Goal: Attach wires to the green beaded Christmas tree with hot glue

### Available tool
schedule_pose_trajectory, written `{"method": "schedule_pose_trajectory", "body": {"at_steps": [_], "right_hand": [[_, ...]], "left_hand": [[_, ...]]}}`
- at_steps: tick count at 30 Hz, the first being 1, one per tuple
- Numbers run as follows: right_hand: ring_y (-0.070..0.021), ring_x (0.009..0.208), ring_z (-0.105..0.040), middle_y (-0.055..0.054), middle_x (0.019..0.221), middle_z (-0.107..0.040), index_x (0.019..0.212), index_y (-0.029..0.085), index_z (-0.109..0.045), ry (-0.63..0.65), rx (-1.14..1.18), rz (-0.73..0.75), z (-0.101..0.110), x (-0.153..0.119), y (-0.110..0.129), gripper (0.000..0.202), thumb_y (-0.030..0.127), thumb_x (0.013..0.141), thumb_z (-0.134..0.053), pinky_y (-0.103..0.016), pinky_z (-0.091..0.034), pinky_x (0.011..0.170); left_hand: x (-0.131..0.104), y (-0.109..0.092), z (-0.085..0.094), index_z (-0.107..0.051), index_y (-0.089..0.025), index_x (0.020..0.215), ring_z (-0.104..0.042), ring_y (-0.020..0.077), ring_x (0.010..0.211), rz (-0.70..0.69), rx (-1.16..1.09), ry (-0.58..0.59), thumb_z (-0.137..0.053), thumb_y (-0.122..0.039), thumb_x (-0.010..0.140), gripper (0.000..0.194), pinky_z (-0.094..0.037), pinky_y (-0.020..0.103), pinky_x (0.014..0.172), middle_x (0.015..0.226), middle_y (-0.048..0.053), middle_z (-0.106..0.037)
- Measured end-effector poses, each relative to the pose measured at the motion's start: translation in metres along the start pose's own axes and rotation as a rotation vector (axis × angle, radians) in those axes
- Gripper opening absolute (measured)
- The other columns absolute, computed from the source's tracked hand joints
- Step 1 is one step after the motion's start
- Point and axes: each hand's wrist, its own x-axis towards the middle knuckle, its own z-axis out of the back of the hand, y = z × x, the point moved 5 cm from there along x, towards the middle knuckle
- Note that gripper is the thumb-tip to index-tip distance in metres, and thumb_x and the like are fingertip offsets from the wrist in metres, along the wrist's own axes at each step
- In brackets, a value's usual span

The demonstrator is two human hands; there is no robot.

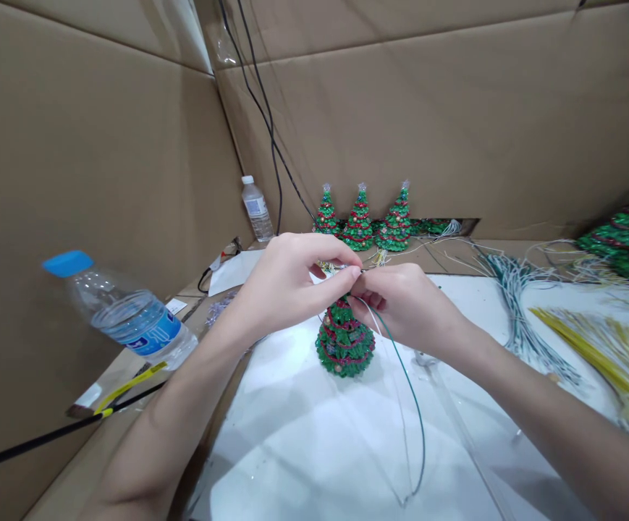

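A small decorated Christmas tree (345, 346) stands upright on the white work surface (292, 434), directly below my two hands. My left hand (297, 282) reaches over its top, thumb and forefinger pinched together; what lies between those tips is too small to make out. Fingertip to fingertip with it, my right hand (401, 297) is closed around thin wires. From these fingers a green wire (412, 394) and a white wire loop down to the surface. The tree's tip is hidden behind my fingers.
Three similar trees (362, 221) stand at the back by the cardboard wall (428, 108). Bundles of green-white wires (520, 318) and yellow wires (596, 354) lie right. At left are a large water bottle (140, 325), a smaller bottle (257, 210) and a black cable (48, 438).
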Motion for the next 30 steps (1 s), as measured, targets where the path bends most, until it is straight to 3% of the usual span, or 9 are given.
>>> {"method": "schedule_pose_trajectory", "body": {"at_steps": [6,11,14,19,25,27,30], "right_hand": [[-0.0109,0.050,-0.047,-0.001,0.057,-0.058,0.063,0.016,-0.056,0.037,-0.100,-0.022,-0.003,0.000,0.003,0.013,0.014,0.076,-0.053,-0.024,-0.031,0.052],[-0.0149,0.054,-0.054,-0.007,0.068,-0.067,0.075,0.013,-0.062,0.080,-0.137,-0.013,-0.004,-0.001,0.005,0.012,0.007,0.076,-0.051,-0.027,-0.027,0.052],[-0.0143,0.055,-0.054,-0.006,0.069,-0.067,0.075,0.014,-0.062,0.087,-0.126,-0.011,-0.003,0.000,0.004,0.011,0.010,0.079,-0.052,-0.027,-0.028,0.052],[-0.0104,0.049,-0.051,0.001,0.053,-0.059,0.061,0.017,-0.057,0.094,0.079,-0.092,0.001,0.001,-0.005,0.015,0.015,0.076,-0.055,-0.022,-0.031,0.051],[-0.0077,0.045,-0.048,0.003,0.051,-0.058,0.065,0.016,-0.060,0.020,0.195,-0.077,0.007,0.001,-0.007,0.012,0.013,0.074,-0.053,-0.020,-0.031,0.049],[-0.0079,0.046,-0.047,0.003,0.051,-0.057,0.065,0.016,-0.060,-0.008,0.164,-0.059,0.007,0.000,-0.007,0.014,0.014,0.076,-0.052,-0.020,-0.031,0.050],[-0.0094,0.049,-0.048,0.001,0.053,-0.057,0.065,0.016,-0.060,-0.021,0.117,-0.057,0.005,-0.001,-0.006,0.016,0.016,0.078,-0.050,-0.021,-0.031,0.051]], "left_hand": [[0.000,-0.002,0.000,-0.071,-0.016,0.082,-0.065,0.0119,0.074,-0.006,0.008,-0.006,-0.055,-0.013,0.080,0.016,-0.049,0.019,0.060,0.082,0.000,-0.072],[0.000,0.000,0.000,-0.071,-0.016,0.084,-0.065,0.0133,0.078,0.004,0.044,-0.009,-0.055,-0.015,0.080,0.017,-0.050,0.020,0.061,0.086,0.001,-0.073],[0.001,0.002,0.001,-0.071,-0.017,0.083,-0.066,0.0135,0.077,0.010,0.038,-0.010,-0.055,-0.015,0.080,0.016,-0.050,0.020,0.061,0.085,0.001,-0.073],[0.002,0.004,0.001,-0.071,-0.017,0.083,-0.066,0.0134,0.076,0.021,-0.008,0.002,-0.055,-0.017,0.081,0.016,-0.051,0.019,0.061,0.085,0.001,-0.073],[0.003,0.016,0.001,-0.070,-0.015,0.093,-0.067,0.0150,0.085,0.069,-0.032,-0.063,-0.058,-0.020,0.081,0.017,-0.054,0.023,0.072,0.095,0.003,-0.073],[0.004,0.023,-0.002,-0.068,-0.015,0.098,-0.067,0.0163,0.086,0.118,-0.032,-0.010,-0.060,-0.024,0.081,0.021,-0.054,0.025,0.074,0.097,0.004,-0.073],[0.005,0.030,-0.010,-0.067,-0.014,0.096,-0.068,0.0158,0.078,0.141,-0.068,0.163,-0.059,-0.027,0.083,0.021,-0.053,0.024,0.068,0.088,0.005,-0.073]]}}
